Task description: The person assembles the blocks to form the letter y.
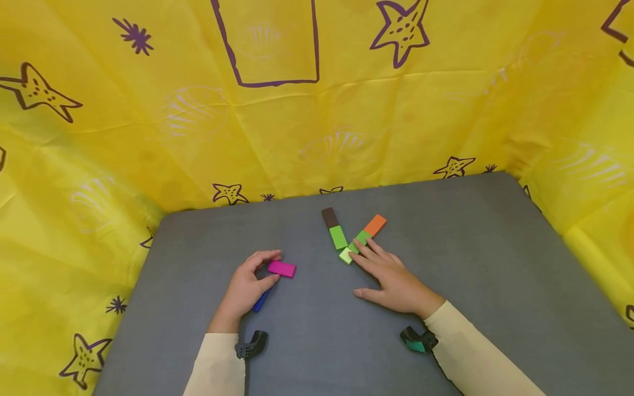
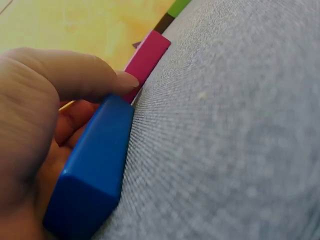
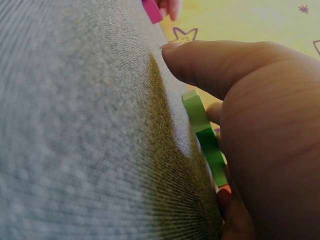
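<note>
My left hand (image 1: 247, 283) pinches a pink block (image 1: 283, 268) between thumb and fingers on the grey table. Under its thumb lies a blue block (image 1: 260, 302), partly covered in the head view but large in the left wrist view. My right hand (image 1: 396, 283) has its fingers stretched out, fingertips on a green block (image 1: 362, 240) and a light green block (image 1: 345, 256), thumb spread apart. An orange block (image 1: 375, 225) continues that row at its far end. A second row, a bright green block (image 1: 339, 237) and a dark brown block (image 1: 329, 218), slants away, so the rows form a V.
The grey table (image 1: 317, 341) reaches back to a yellow cloth (image 1: 277, 143) with sea-creature drawings, which also hangs along both sides. A dark camera mount (image 1: 252, 345) sits at the left wrist, another mount (image 1: 418, 340) at the right.
</note>
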A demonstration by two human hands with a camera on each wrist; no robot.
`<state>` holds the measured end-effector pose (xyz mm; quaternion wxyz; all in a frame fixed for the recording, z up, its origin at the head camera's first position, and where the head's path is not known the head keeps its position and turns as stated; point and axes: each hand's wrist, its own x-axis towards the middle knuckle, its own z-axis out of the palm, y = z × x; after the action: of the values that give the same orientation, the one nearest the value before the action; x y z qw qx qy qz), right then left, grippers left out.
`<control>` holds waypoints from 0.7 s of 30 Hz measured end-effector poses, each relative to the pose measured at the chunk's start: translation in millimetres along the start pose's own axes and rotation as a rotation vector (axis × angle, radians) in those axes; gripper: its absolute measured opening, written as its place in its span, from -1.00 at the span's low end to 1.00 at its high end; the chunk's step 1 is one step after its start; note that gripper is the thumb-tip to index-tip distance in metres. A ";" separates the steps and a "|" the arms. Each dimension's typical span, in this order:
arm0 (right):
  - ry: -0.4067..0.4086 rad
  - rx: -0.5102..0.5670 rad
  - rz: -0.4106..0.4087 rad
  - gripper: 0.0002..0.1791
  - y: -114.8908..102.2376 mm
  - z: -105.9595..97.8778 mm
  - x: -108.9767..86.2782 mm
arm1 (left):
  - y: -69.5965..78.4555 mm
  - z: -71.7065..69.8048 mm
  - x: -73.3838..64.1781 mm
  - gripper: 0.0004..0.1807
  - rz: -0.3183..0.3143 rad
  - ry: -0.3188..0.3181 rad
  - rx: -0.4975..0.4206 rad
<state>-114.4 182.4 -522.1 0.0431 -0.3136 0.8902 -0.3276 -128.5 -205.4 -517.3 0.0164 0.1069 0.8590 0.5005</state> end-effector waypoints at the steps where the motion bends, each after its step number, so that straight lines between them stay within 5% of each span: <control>1: 0.000 -0.001 0.000 -0.06 0.1 0.1 0.1 | 0.0 0.5 0.5 -0.45 -0.004 -0.002 0.020; 7: 0.005 -0.002 0.000 -0.06 0.5 0.5 0.0 | 0.9 4.1 2.2 -0.49 0.013 -0.003 0.093; 21: 0.012 0.009 -0.001 -0.05 -0.9 -0.2 -0.8 | 4.3 5.5 -1.5 -0.60 -0.022 0.096 0.058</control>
<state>-113.4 182.4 -521.5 0.0392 -0.3117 0.8888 -0.3335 -125.5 -198.9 -516.4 -0.0222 0.0738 0.8740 0.4797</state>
